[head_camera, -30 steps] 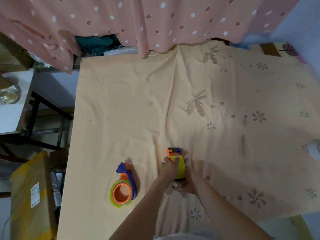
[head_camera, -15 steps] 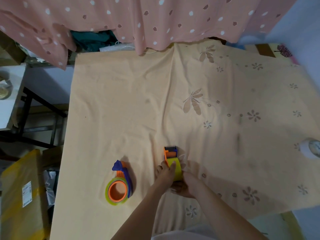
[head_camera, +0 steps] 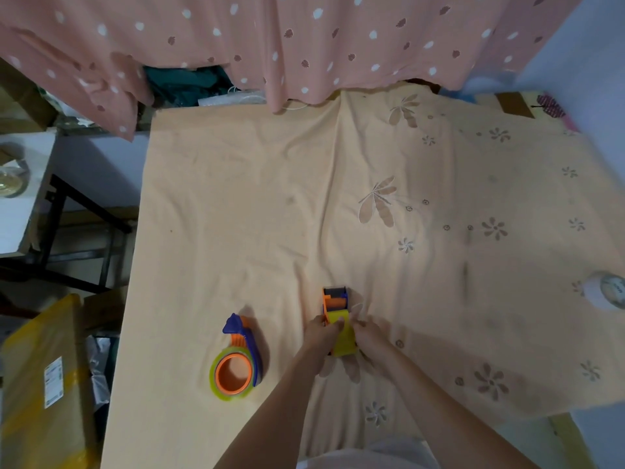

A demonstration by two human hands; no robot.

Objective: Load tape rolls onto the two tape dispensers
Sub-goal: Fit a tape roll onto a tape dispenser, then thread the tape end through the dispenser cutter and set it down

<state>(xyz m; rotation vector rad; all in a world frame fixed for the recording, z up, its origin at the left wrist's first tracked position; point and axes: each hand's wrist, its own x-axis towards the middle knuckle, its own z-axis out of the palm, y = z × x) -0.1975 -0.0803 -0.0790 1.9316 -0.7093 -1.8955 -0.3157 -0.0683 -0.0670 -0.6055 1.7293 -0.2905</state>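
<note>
Head-worn view, steeply down, wide

Counter (head_camera: 236, 198) covered by a creased peach cloth (head_camera: 439, 299) with a pale flower print. On the cloth, near front left: dispenser (head_camera: 241, 358) lying on its side, yellow-green tape (head_camera: 221, 391) around its orange hub. Just right of it, apart: second dispenser (head_camera: 336, 308) standing on edge, yellow tape (head_camera: 345, 335) on it, both hands on it. Far right edge: white roll (head_camera: 603, 294), well apart from the rest
</note>
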